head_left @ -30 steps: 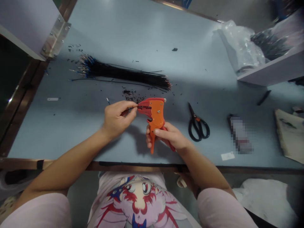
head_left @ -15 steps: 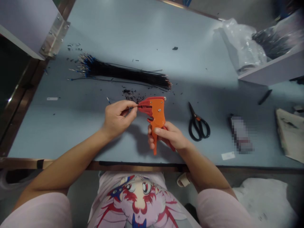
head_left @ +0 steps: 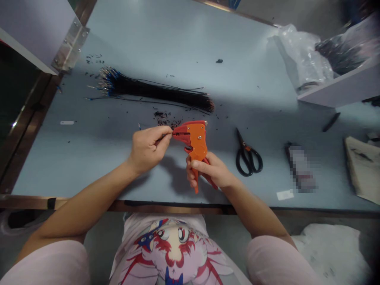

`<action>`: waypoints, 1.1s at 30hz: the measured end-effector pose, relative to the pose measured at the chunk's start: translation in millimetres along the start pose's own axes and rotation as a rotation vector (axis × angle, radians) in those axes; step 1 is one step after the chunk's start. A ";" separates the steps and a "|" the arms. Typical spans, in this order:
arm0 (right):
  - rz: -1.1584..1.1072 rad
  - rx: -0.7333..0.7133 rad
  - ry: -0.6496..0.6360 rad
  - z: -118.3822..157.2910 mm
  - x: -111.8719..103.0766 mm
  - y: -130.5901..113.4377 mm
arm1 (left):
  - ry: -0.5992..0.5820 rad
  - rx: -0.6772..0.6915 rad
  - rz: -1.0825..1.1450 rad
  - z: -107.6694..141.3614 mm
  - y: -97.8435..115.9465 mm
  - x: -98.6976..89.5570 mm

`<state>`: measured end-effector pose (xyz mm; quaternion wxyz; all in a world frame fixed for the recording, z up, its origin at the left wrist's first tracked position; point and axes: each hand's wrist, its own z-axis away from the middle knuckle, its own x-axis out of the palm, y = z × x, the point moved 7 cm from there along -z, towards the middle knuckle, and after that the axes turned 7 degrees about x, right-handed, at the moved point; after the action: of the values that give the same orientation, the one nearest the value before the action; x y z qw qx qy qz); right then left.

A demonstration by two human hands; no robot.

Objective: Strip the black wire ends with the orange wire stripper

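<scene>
Left hand (head_left: 151,148): thumb and forefinger pinched on a black wire (head_left: 162,137) at the tool's nose
Right hand (head_left: 208,170): wrapped round the handles of the orange-red tool (head_left: 197,138), held upright
Forearms: angled inward over the table (head_left: 97,158)

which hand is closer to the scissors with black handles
Right. The right hand, around the grip of the orange wire stripper, is just left of the scissors; the left hand is farther left, beyond the stripper, by its red jaws.
</scene>
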<state>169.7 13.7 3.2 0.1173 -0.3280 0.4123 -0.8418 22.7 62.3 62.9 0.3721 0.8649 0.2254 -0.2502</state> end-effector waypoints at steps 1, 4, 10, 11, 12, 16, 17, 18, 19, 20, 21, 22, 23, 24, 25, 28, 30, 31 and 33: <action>0.004 0.003 0.003 0.2 0.2 -0.1 | 0.000 0.007 -0.001 -0.3 1.0 -0.3; 0.008 0.008 0.018 0.6 0.9 -0.6 | -0.002 0.017 -0.010 -0.6 2.7 -0.6; -0.002 -0.021 0.074 -2.2 -3.8 -2.1 | -0.017 -0.002 -0.022 0.0 -2.0 3.8; 0.007 -0.024 0.083 -2.8 -5.2 -2.1 | -0.018 -0.009 -0.021 0.1 -3.4 4.7; 0.015 -0.024 0.086 -3.3 -6.1 -1.9 | -0.017 -0.016 -0.022 0.2 -4.5 5.6; -0.004 -0.028 0.101 -4.4 -8.0 -0.5 | -0.025 -0.031 -0.054 0.7 -5.6 9.2; -0.019 -0.027 0.114 -4.5 -8.8 -0.2 | -0.029 -0.031 -0.064 0.8 -5.5 9.8; -0.033 -0.022 0.124 -4.6 -9.6 0.0 | -0.033 -0.030 -0.073 0.8 -5.6 10.1; -0.047 -0.015 0.136 -4.4 -11.0 -0.2 | -0.034 -0.032 -0.080 0.5 -6.4 9.6; -0.064 -0.012 0.153 -3.8 -13.4 -1.6 | -0.032 -0.038 -0.087 0.0 -8.0 8.2; -0.087 -0.020 0.178 -2.4 -17.3 -4.5 | -0.017 -0.050 -0.092 -0.9 -10.6 5.3; -0.116 -0.042 0.211 -0.2 -22.4 -9.0 | 0.012 -0.068 -0.095 -2.0 -14.0 0.7; -0.151 -0.077 0.248 2.9 -28.4 -14.7 | 0.049 -0.088 -0.098 -3.2 -17.9 -4.8; -0.184 -0.117 0.284 6.6 -34.4 -20.6 | 0.090 -0.109 -0.099 -4.3 -21.7 -10.7; -0.202 -0.149 0.306 10.1 -39.1 -25.8 | 0.126 -0.126 -0.095 -5.2 -25.1 -15.8; -0.136 -0.093 0.267 13.1 -39.5 -27.0 | 0.162 -0.152 -0.072 -6.2 -30.7 -21.9; -0.037 0.036 0.214 9.8 -33.4 -16.3 | 0.152 -0.158 -0.058 -5.3 -31.2 -20.0; 0.000 0.093 0.196 7.7 -30.7 -10.3 | 0.143 -0.161 -0.053 -4.6 -31.1 -18.1; 0.019 0.152 0.186 3.4 -28.0 -1.9 | 0.129 -0.161 -0.046 -3.2 -30.8 -14.5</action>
<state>193.2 25.9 -6.7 0.1111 -0.2346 0.3595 -0.8963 -5.4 80.9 57.2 0.4194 0.8411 0.2881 -0.1833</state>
